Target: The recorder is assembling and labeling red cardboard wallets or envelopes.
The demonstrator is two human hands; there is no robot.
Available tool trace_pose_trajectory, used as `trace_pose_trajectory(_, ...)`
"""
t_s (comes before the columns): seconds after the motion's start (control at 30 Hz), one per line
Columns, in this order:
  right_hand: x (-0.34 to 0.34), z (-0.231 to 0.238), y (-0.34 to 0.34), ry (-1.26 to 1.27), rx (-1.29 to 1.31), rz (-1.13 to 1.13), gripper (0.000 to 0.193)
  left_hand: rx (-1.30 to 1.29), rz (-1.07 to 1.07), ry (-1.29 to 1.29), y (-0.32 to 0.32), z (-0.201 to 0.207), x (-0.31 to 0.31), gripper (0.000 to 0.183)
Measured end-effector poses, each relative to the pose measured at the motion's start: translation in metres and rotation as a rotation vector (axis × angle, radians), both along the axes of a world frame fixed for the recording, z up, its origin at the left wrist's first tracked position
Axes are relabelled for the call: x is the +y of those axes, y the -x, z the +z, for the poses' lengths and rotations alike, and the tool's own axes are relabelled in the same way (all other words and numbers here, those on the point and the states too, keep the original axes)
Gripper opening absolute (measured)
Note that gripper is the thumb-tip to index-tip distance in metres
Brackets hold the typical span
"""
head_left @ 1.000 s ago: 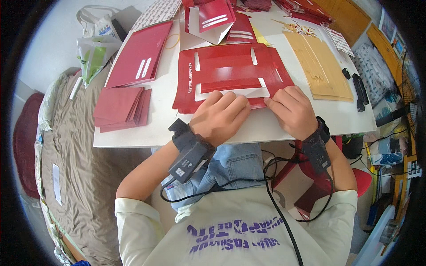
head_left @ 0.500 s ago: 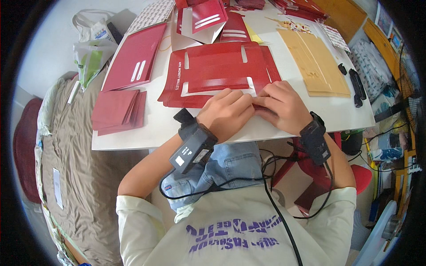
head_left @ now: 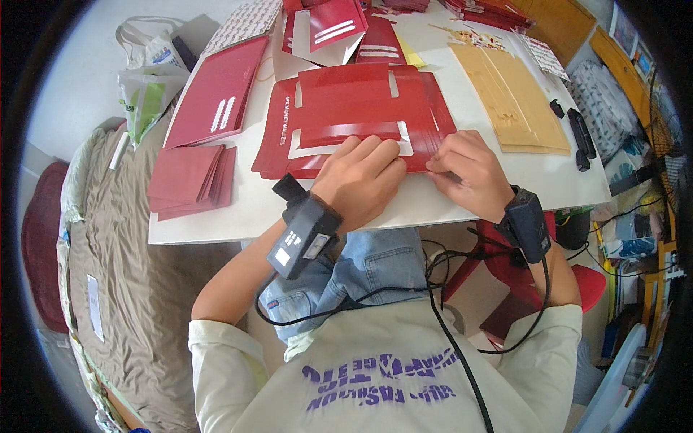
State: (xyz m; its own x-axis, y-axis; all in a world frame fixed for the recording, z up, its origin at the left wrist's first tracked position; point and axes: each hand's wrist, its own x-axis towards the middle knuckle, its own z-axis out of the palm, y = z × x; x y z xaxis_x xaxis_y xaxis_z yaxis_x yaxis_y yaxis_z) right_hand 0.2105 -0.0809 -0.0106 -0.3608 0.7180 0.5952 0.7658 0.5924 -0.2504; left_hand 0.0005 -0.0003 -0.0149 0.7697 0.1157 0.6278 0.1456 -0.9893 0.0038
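Note:
A flat red cardboard sheet point(head_left: 346, 108) with slots and a raised middle panel lies in front of me, on top of other red sheets whose edges show at the right. My left hand point(head_left: 361, 177) is closed over its near edge, with bent fingertips at the lower slot and the thumb hidden. At the near right corner, my right hand point(head_left: 471, 173) is pinched, thumb and fingers together at the sheet's edge. A black device is strapped to each wrist, with a cable running from it.
Small red cards point(head_left: 189, 180) and a larger red folder stack point(head_left: 220, 90) lie on the left of the white table point(head_left: 289, 216). A tan card stack point(head_left: 505, 101) and black pieces point(head_left: 580, 133) lie right. Red folders point(head_left: 328, 29) stand at the back. Cables hang over my lap.
My hands have moved apart along the near edge: the left slightly left, the right slightly right. The red sheet has shifted a little left and turned slightly.

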Motion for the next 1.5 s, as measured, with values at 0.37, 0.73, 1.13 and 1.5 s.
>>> trace_pose_trajectory(0.37, 0.0, -0.003, -0.006, -0.082, -0.028, 0.036, 0.018, 0.065, 0.189, -0.28, 0.03, 0.007, 0.005, 0.011)
trace_pose_trajectory(0.73, -0.004, 0.004, 0.011, -0.121, -0.174, -0.058, 0.022, 0.119, 0.109, -0.282, 0.04, 0.01, 0.0, 0.024)
trace_pose_trajectory(1.13, 0.007, -0.004, 0.026, -0.123, -0.18, -0.012, 0.013, 0.137, 0.113, -0.239, 0.032, 0.01, -0.005, 0.027)
trace_pose_trajectory(1.5, 0.01, -0.003, 0.017, -0.024, -0.093, 0.064, 0.013, 0.123, 0.092, -0.281, 0.057, 0.013, 0.007, 0.023)
